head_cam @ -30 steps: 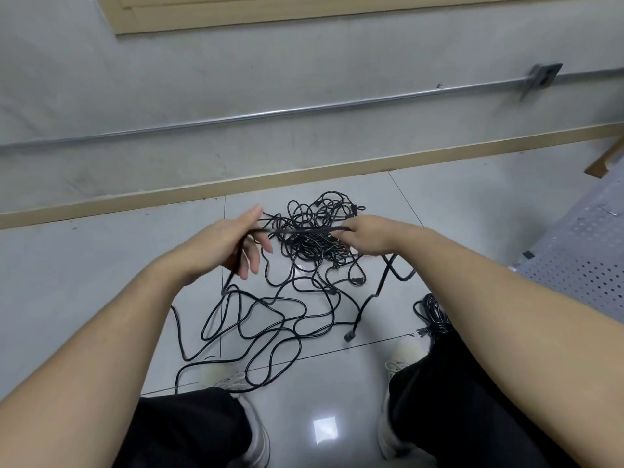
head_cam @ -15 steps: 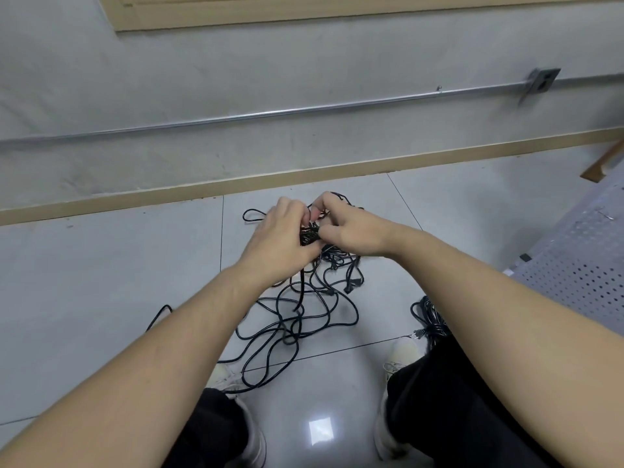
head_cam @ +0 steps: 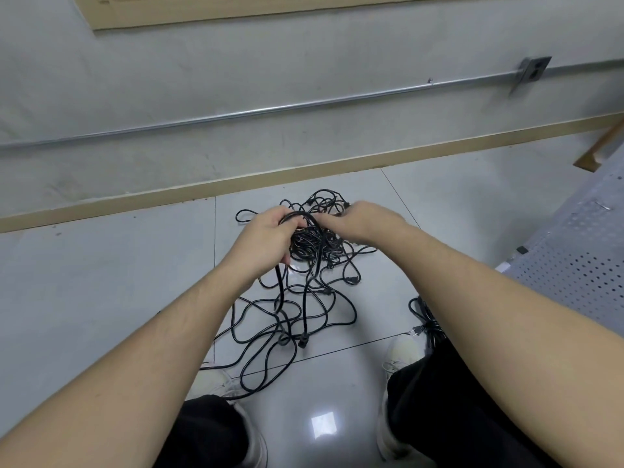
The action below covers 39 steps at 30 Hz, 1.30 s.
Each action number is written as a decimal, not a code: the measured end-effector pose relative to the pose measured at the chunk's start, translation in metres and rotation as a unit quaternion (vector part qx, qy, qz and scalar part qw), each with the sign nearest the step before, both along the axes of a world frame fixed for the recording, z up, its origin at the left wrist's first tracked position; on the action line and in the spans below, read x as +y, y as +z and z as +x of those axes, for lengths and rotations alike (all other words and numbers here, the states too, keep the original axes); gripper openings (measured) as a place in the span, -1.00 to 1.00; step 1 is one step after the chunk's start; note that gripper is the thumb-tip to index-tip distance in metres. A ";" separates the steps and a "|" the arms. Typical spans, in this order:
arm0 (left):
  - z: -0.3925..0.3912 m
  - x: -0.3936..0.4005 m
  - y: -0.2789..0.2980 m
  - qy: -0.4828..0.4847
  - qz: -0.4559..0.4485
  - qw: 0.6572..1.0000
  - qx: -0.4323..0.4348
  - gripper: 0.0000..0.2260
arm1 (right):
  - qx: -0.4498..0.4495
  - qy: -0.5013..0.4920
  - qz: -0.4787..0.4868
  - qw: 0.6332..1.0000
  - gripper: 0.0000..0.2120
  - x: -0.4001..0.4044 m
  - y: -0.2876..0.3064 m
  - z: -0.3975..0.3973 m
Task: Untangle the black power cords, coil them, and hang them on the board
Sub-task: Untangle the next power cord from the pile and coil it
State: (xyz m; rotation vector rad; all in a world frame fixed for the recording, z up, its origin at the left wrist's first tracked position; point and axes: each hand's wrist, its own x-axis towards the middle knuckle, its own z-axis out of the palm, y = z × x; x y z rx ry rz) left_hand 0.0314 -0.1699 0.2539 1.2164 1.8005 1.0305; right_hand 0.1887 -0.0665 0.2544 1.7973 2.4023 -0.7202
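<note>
Gripping a bunch of black cords [head_cam: 305, 244], the left hand [head_cam: 266, 238] is curled around several strands lifted off the tiled floor [head_cam: 101, 282]. One loop is arched over its knuckles toward the right hand [head_cam: 358, 221], whose fingers are pinched on a strand at the top of the tangle. Loose loops are spread on the floor below the hands, toward the two white shoes [head_cam: 401, 356], and a plug end [head_cam: 303, 342] is hung near the tile seam. A second small cord bundle [head_cam: 426, 319] is seen by the right shoe. A grey perforated board [head_cam: 574, 265] is seen at the floor's right edge.
</note>
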 end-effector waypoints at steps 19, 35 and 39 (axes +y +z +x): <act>-0.009 0.004 -0.007 -0.026 -0.030 0.994 0.104 -0.28 | 0.366 0.171 -0.154 0.902 -0.70 -0.020 0.005 -0.010; -0.040 0.004 0.013 0.016 0.050 0.999 -0.001 -0.72 | 0.228 0.161 -0.239 0.930 -0.75 -0.003 -0.014 0.031; -0.046 0.002 0.009 -0.022 0.006 0.996 0.091 -0.81 | 0.242 0.146 -0.217 0.935 -0.73 -0.002 -0.019 0.029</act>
